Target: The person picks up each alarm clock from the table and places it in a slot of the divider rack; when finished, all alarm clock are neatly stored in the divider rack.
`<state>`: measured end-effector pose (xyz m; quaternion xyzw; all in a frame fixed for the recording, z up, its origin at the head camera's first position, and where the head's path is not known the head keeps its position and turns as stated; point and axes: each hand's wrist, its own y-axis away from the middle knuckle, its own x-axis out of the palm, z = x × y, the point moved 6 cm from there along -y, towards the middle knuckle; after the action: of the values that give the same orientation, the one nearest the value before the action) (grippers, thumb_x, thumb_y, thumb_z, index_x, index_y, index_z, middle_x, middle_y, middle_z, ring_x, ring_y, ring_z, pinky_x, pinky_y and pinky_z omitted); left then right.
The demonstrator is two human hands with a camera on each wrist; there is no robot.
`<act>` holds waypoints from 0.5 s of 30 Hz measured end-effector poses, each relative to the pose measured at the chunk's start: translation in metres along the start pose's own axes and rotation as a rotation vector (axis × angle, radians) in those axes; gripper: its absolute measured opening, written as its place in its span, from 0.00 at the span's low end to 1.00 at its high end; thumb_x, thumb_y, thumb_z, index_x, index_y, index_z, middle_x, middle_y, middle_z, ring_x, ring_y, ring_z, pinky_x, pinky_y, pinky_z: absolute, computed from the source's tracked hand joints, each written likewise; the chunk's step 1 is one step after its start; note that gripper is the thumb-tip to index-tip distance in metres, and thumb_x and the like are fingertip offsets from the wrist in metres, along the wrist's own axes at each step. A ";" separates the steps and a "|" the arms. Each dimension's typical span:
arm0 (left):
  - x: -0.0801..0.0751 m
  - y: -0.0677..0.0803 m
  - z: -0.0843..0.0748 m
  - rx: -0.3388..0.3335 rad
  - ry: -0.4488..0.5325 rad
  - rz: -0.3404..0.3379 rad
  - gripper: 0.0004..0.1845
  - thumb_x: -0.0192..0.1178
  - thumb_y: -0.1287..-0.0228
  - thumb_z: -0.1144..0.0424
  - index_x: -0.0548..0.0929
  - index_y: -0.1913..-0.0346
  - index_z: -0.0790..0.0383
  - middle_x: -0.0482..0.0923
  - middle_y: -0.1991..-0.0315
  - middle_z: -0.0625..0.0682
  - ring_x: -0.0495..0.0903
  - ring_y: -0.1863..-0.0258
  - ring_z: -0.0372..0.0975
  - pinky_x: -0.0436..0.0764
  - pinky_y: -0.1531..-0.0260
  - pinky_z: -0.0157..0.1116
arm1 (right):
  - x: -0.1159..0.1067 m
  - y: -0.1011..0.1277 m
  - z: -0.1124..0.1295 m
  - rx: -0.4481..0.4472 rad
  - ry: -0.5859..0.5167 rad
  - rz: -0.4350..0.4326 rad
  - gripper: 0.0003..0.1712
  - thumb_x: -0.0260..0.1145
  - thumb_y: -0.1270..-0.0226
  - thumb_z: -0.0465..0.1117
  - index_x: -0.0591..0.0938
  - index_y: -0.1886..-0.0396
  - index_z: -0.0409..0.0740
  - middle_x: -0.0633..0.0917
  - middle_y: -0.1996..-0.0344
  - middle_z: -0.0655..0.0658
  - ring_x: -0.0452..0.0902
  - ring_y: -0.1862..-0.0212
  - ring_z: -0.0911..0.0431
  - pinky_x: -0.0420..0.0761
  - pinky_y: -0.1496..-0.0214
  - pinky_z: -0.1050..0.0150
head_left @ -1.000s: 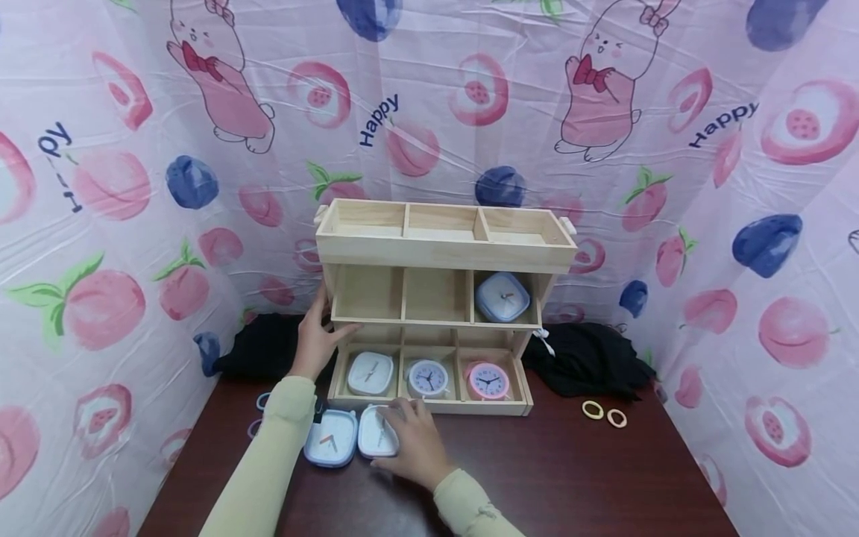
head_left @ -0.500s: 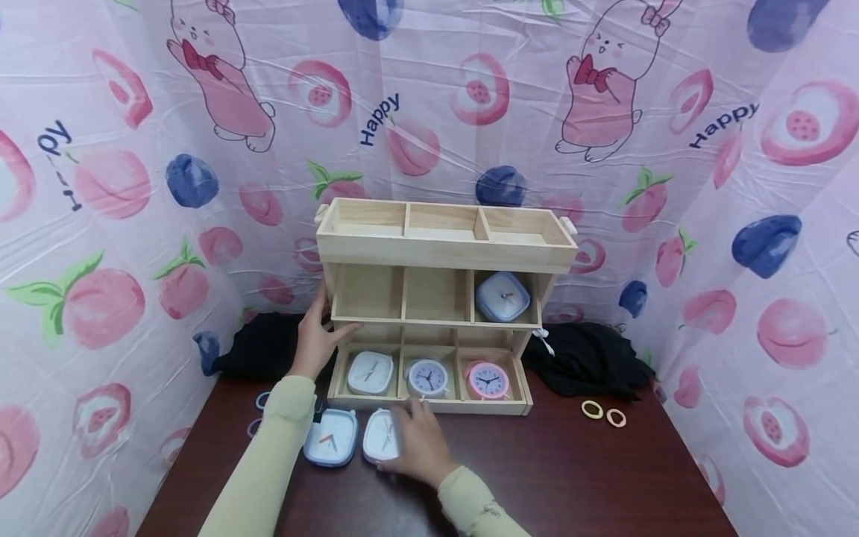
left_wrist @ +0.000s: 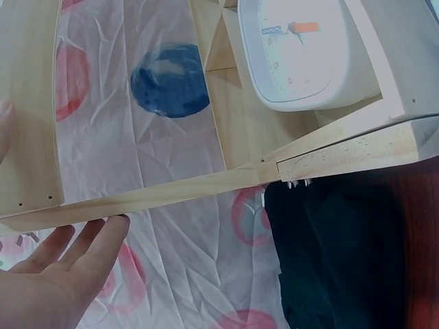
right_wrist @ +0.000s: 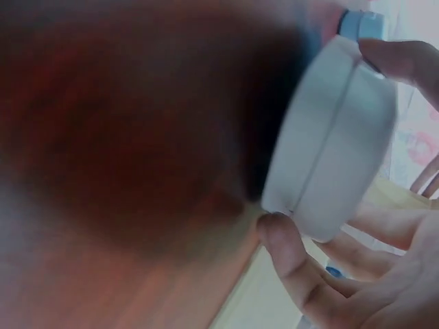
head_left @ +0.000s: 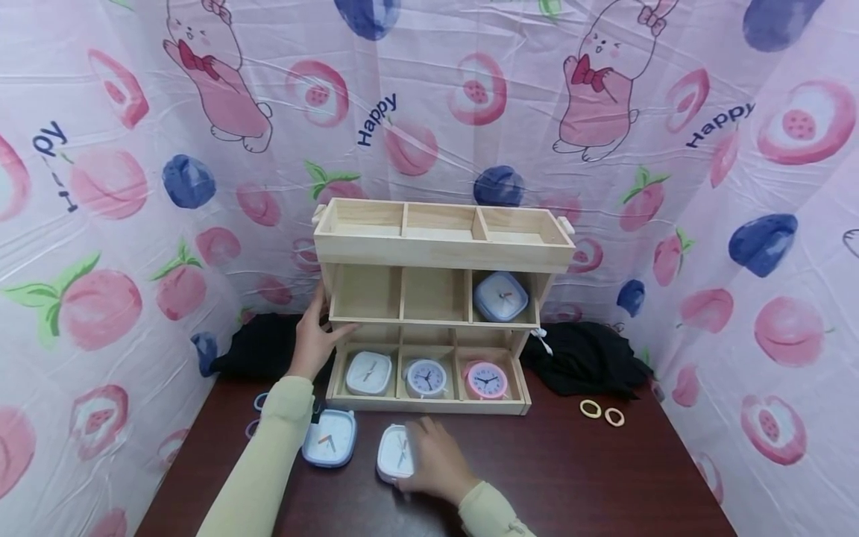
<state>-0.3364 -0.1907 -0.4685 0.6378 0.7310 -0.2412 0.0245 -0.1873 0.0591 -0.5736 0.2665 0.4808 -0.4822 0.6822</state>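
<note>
White clock tilted, face leftward

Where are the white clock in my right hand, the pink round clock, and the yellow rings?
white clock [head_left: 397, 453], head view, on its face.
pink round clock [head_left: 486, 381], head view, on its dial.
yellow rings [head_left: 592, 409], head view, on the left ring's band.

My right hand has drawn back from the front edge of the wooden rack toward me and a little rightward, carrying the white clock pinched between thumb and fingers. A second ago that clock lay touching the blue clock; now bare table shows between them, and the white one sits tilted in my grip.
</note>
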 end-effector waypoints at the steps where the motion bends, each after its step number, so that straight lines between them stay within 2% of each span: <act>1: 0.000 0.000 0.000 0.000 -0.001 0.000 0.63 0.77 0.36 0.64 0.43 0.14 0.23 0.66 0.22 0.65 0.69 0.23 0.59 0.76 0.26 0.61 | 0.000 0.003 -0.001 0.002 -0.008 -0.008 0.60 0.91 0.71 0.57 0.80 0.32 0.39 0.82 0.41 0.42 0.82 0.43 0.45 0.88 0.38 0.46; 6: 0.000 0.000 0.001 0.002 -0.004 0.000 0.63 0.77 0.36 0.63 0.43 0.15 0.23 0.65 0.21 0.65 0.69 0.23 0.60 0.77 0.26 0.62 | -0.004 0.013 -0.009 -0.004 -0.046 -0.069 0.61 0.91 0.70 0.56 0.80 0.31 0.37 0.83 0.39 0.39 0.82 0.40 0.42 0.87 0.36 0.45; 9: 0.000 0.000 0.002 -0.001 -0.004 0.001 0.63 0.77 0.36 0.63 0.43 0.14 0.23 0.65 0.21 0.65 0.68 0.23 0.60 0.76 0.26 0.62 | -0.011 0.016 -0.012 -0.034 -0.049 -0.114 0.60 0.90 0.69 0.57 0.81 0.31 0.38 0.84 0.41 0.41 0.83 0.42 0.45 0.88 0.38 0.47; 12: 0.000 0.000 0.002 -0.005 -0.003 0.002 0.63 0.77 0.36 0.64 0.42 0.14 0.23 0.64 0.21 0.65 0.68 0.22 0.60 0.76 0.25 0.62 | -0.025 0.016 -0.011 -0.068 -0.058 -0.161 0.60 0.90 0.68 0.58 0.81 0.30 0.41 0.84 0.40 0.42 0.83 0.44 0.49 0.89 0.41 0.49; 15: 0.000 0.000 0.001 -0.007 0.000 0.000 0.63 0.77 0.36 0.64 0.43 0.15 0.22 0.64 0.20 0.65 0.67 0.22 0.60 0.76 0.25 0.62 | -0.051 0.010 -0.007 -0.097 -0.084 -0.228 0.59 0.90 0.67 0.59 0.80 0.29 0.46 0.84 0.38 0.43 0.84 0.42 0.50 0.90 0.42 0.50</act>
<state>-0.3370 -0.1907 -0.4696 0.6377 0.7319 -0.2387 0.0265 -0.1843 0.0889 -0.5309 0.1564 0.5018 -0.5433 0.6546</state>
